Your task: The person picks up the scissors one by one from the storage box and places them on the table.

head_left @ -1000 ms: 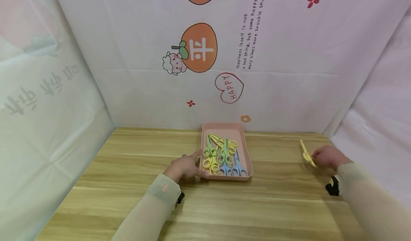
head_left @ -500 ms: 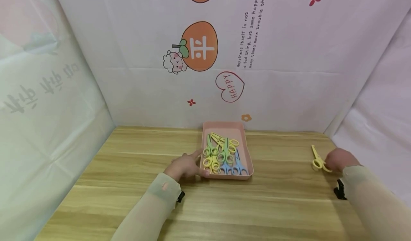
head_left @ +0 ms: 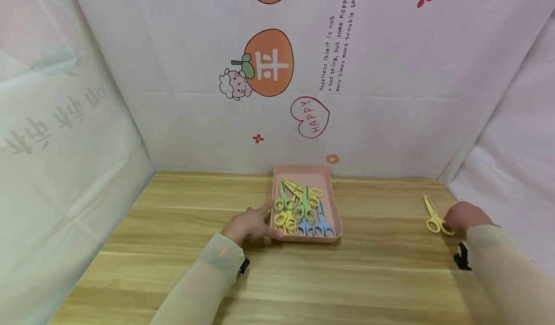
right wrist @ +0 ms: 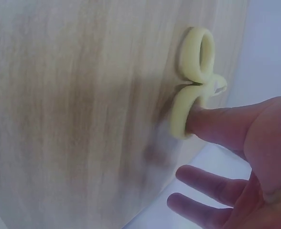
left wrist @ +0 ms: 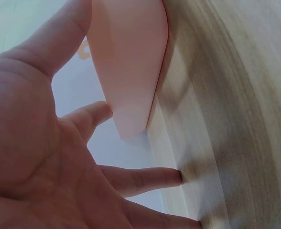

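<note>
R arm stretched out to the side; R hand grips yellow scissors by one ring, thumb tip at the loop, index hidden, two other fingers apart & free. Scissors on or just above table, can't tell which. L hand spread, fingers apart, thumb & one fingertip vs. pink tray, two fingertips on table.
</note>
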Available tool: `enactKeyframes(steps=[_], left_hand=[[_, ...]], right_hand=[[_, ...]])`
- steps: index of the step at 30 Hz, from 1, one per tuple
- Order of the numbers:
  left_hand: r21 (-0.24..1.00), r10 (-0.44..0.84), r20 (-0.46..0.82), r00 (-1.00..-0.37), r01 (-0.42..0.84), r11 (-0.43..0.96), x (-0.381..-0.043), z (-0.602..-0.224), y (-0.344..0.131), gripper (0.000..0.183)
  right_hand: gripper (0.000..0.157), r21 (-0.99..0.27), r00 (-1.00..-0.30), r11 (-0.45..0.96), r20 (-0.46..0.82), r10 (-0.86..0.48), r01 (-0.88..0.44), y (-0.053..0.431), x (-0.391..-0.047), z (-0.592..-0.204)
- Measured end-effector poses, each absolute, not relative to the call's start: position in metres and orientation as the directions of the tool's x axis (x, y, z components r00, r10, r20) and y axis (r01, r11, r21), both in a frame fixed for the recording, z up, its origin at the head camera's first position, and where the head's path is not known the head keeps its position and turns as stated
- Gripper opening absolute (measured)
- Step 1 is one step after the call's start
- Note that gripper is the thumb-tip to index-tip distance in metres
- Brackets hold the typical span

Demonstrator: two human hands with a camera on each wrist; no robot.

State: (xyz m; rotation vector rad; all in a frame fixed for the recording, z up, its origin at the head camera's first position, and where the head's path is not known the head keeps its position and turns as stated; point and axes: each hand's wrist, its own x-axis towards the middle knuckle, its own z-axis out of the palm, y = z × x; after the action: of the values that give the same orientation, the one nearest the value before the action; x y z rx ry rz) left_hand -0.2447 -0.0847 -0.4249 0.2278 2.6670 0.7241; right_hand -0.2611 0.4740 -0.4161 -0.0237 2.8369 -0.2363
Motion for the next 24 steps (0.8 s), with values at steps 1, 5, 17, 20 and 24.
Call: enactKeyframes(steps=[1,5,17,20,24], left_hand=[[0.514,0.249,-0.304,-0.919,0.062,0.855,-0.2448,-0.4245,-0.0847,0.104],[0.507,0.256,-0.299,-0.919,0.075,0.859,-0.2452,-0.4234,-0.0844,0.104],[0.519,0.238,-0.308,-0.921,0.047,0.853,-0.2452,-0.424,-0.0836,0.103],[0.531,0.239,-0.307,-0.921,0.043,0.846,-0.2447,-0.4242,-0.0834,0.102],[0.544,0.242,-0.305,-0.921,0.04,0.838,-0.2444,-0.4245,-0.0834,0.102]], right_hand=[[0.022,-0.169,-0.956,0.985,-0.292,-0.031,0.019,0.474,-0.2606,-0.4158],[0.031,-0.206,-0.958,0.978,-0.287,-0.021,0.04,0.4717,-0.2597,-0.4135],[0.027,-0.218,-0.952,0.976,-0.297,-0.073,-0.007,0.4669,-0.2653,-0.4173],[0.026,-0.211,-0.951,0.978,-0.3,-0.068,-0.004,0.4695,-0.265,-0.4183],[0.027,-0.216,-0.948,0.976,-0.314,-0.046,0.024,0.4719,-0.2654,-0.4174]])
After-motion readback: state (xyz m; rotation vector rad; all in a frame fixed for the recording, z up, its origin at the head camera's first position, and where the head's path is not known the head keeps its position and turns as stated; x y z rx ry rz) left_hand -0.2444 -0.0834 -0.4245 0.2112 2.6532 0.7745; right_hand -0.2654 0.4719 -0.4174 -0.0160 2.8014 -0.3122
